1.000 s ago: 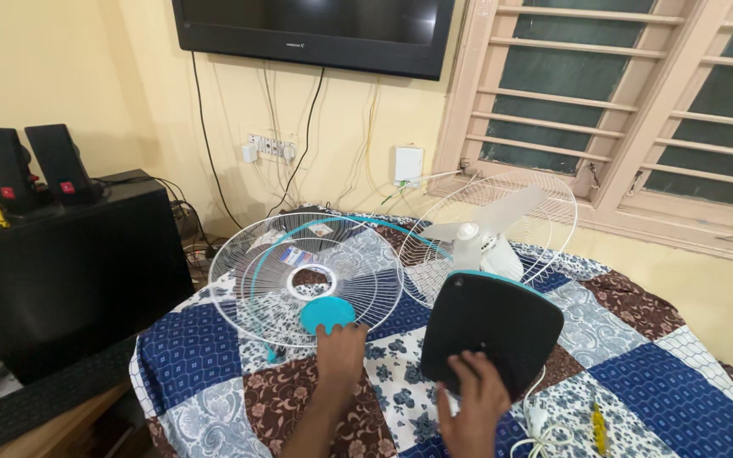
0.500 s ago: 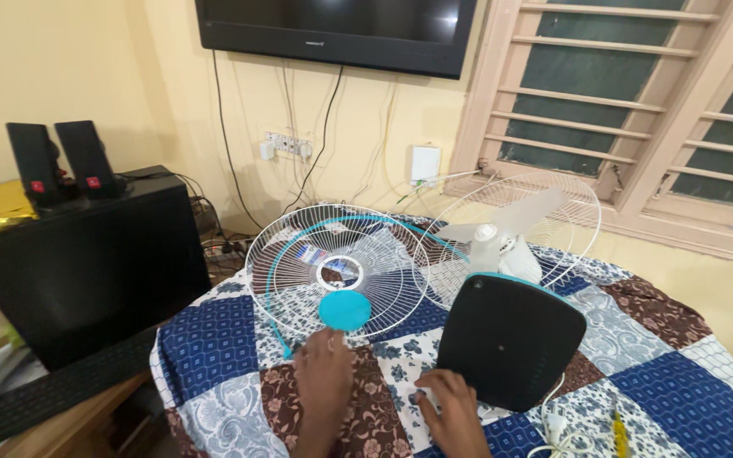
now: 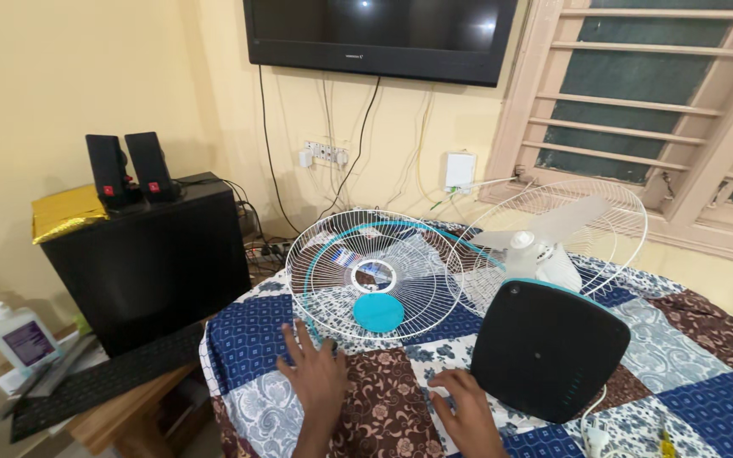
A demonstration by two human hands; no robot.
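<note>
Head view, your left hand (image 3: pixel 320 377): lower middle of the frame, palm down on the patchwork quilt (image 3: pixel 680 403), fingers spread apart, holding nothing. The fingertips sit just short of the lower rim of the front fan grille (image 3: pixel 372 276).
Head view, your right hand (image 3: pixel 468 413): bottom centre, flat on the quilt with fingers loosely apart, empty. It lies just beside the lower left edge of the black fan base (image 3: pixel 551 349).
Front fan grille: centre of the frame, white wire with a teal hub cap and teal ring, leaning back at a tilt, likely so that it rests on the parts behind.
Fan head (image 3: pixel 545 246): right of centre, pale blades and white motor inside the rear grille, lying behind the base.
Fan base: lower right, tipped up, underside toward you.
White cable (image 3: pixel 591 424): bottom right, beside the base.
Edges: the quilt's near left edge drops off just left of your left hand.
Open room: bare quilt lies between your hands and at the far right.
Left of frame: black cabinet (image 3: pixel 150 263) with two small speakers (image 3: pixel 127 167).
</note>
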